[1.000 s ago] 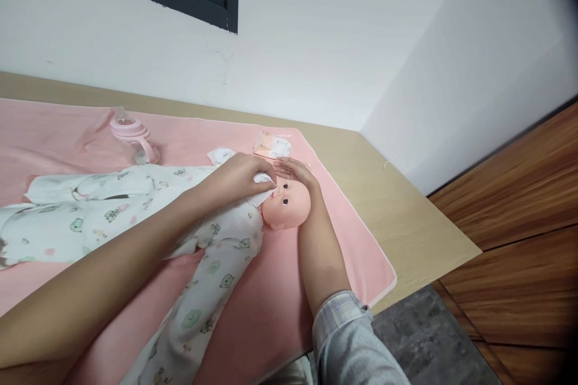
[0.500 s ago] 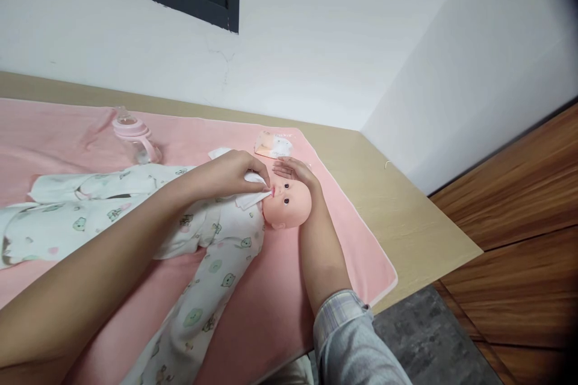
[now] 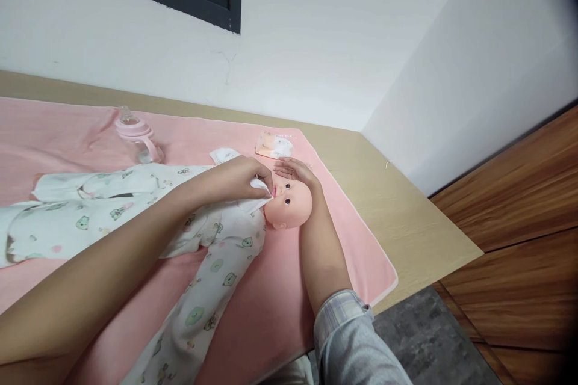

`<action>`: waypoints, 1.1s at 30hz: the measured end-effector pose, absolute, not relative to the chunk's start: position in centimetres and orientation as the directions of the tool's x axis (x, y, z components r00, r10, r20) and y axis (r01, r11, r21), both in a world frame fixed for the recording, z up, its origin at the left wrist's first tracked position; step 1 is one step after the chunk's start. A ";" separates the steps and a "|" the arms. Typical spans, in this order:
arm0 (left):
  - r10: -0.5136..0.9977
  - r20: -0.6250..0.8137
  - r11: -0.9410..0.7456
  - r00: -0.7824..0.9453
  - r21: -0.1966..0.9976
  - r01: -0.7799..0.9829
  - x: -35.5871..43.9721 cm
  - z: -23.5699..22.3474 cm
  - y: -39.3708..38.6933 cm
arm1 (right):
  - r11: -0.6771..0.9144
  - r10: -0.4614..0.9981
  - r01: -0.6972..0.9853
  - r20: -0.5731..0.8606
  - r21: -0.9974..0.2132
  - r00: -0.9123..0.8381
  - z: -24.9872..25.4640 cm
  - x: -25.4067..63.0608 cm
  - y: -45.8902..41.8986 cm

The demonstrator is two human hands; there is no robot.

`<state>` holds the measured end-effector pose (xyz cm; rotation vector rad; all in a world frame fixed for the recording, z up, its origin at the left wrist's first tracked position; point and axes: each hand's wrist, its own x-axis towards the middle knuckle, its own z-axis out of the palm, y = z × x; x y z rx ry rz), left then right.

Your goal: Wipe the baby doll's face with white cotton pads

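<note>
A baby doll (image 3: 293,204) lies on its back on a pink mat, dressed in white clothes (image 3: 230,225) with green animal prints. The thumb and fingers of my left hand (image 3: 241,179) pinch a white tissue (image 3: 261,185), whose tip touches the doll's mouth. Part of the tissue is hidden under that hand. My right hand (image 3: 295,169) rests along the far side of the doll's head, fingers stretched out, with the forearm curving around the crown.
A pink-lidded baby bottle (image 3: 138,137) lies on the pink mat (image 3: 266,313) at the back left. A small printed packet (image 3: 274,144) sits just beyond my right hand. The wooden table (image 3: 383,198) meets a white wall (image 3: 298,54); wood-grain panels (image 3: 519,216) stand at the right.
My left hand has shifted slightly, and less of the tissue shows beneath it. My right hand and the doll stay nearly where they were.
</note>
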<state>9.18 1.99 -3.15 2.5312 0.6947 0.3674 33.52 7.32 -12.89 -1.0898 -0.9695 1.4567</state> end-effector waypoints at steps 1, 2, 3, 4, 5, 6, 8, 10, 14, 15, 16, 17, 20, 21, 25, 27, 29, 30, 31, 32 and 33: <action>0.538 0.127 -0.753 0.834 0.517 0.407 9.2 -3.2 2.0 | -0.145 0.989 -0.259 -0.134 -0.955 -0.059 -12.9 33.5 7.3; 0.538 0.131 -0.755 0.833 0.515 0.407 9.1 -3.2 2.1 | -0.145 0.989 -0.259 -0.134 -0.955 -0.059 -12.9 33.5 7.3; 0.538 0.135 -0.757 0.832 0.512 0.406 9.1 -3.1 2.1 | -0.146 0.989 -0.260 -0.135 -0.955 -0.060 -12.9 33.5 7.3; 0.538 0.141 -0.759 0.831 0.510 0.405 9.0 -3.1 2.2 | -0.148 0.989 -0.259 -0.137 -0.954 -0.060 -12.9 33.5 7.3; 0.542 0.146 -0.760 0.828 0.506 0.408 9.0 -3.1 2.3 | -0.148 0.989 -0.260 -0.137 -0.954 -0.060 -12.9 33.5 7.3; 0.547 0.148 -0.760 0.824 0.502 0.414 8.9 -3.1 2.3 | -0.148 0.989 -0.261 -0.137 -0.954 -0.059 -12.9 33.5 7.3; 0.554 0.143 -0.758 0.820 0.493 0.426 8.8 -3.1 2.5 | -0.144 0.989 -0.264 -0.133 -0.954 -0.058 -12.9 33.5 7.2; 0.559 0.137 -0.755 0.818 0.492 0.434 8.8 -3.0 2.5 | -0.138 0.990 -0.267 -0.128 -0.954 -0.056 -12.9 33.5 7.2; 0.580 0.149 -0.745 0.801 0.494 0.448 8.9 -2.9 2.5 | -0.136 0.991 -0.270 -0.126 -0.953 -0.055 -12.9 33.5 7.2; 0.585 0.150 -0.744 0.797 0.491 0.453 8.9 -2.9 2.5 | -0.137 0.990 -0.270 -0.127 -0.953 -0.054 -12.9 33.5 7.2; 0.587 0.151 -0.744 0.795 0.488 0.457 8.9 -2.9 2.5 | -0.138 0.990 -0.269 -0.128 -0.953 -0.053 -12.9 33.5 7.2; 0.589 0.153 -0.744 0.794 0.485 0.459 8.9 -2.9 2.5 | -0.141 0.990 -0.267 -0.131 -0.953 -0.053 -12.9 33.5 7.2; 0.599 0.182 -0.754 0.780 0.457 0.472 8.9 -3.0 2.6 | -0.146 0.989 -0.267 -0.136 -0.953 -0.055 -13.0 33.5 7.2; 0.602 0.201 -0.760 0.773 0.440 0.478 9.0 -3.1 2.6 | -0.145 0.989 -0.269 -0.135 -0.952 -0.056 -13.0 33.6 7.2; 0.583 0.253 -0.796 0.772 0.368 0.480 9.1 -3.3 2.4 | -0.136 0.990 -0.278 -0.125 -0.951 -0.058 -13.1 33.6 7.3; 0.573 0.269 -0.809 0.774 0.335 0.483 9.3 -3.3 2.2 | -0.136 0.990 -0.279 -0.124 -0.951 -0.059 -13.2 33.7 7.4; 0.563 0.279 -0.820 0.778 0.303 0.485 9.4 -3.3 2.1 | -0.135 0.991 -0.280 -0.123 -0.951 -0.061 -13.3 33.7 7.5; 0.558 0.281 -0.825 0.781 0.290 0.485 9.5 -3.4 2.1 | -0.135 0.990 -0.280 -0.123 -0.950 -0.063 -13.3 33.7 7.5; 0.552 0.283 -0.830 0.784 0.278 0.484 9.6 -3.4 2.1 | -0.135 0.990 -0.280 -0.122 -0.950 -0.064 -13.4 33.7 7.5; 0.547 0.286 -0.834 0.787 0.269 0.482 9.6 -3.4 2.0 | -0.136 0.990 -0.279 -0.122 -0.951 -0.066 -13.4 33.7 7.6; 0.542 0.290 -0.838 0.789 0.264 0.478 9.6 -3.5 2.0 | -0.136 0.990 -0.279 -0.122 -0.951 -0.067 -13.4 33.7 7.6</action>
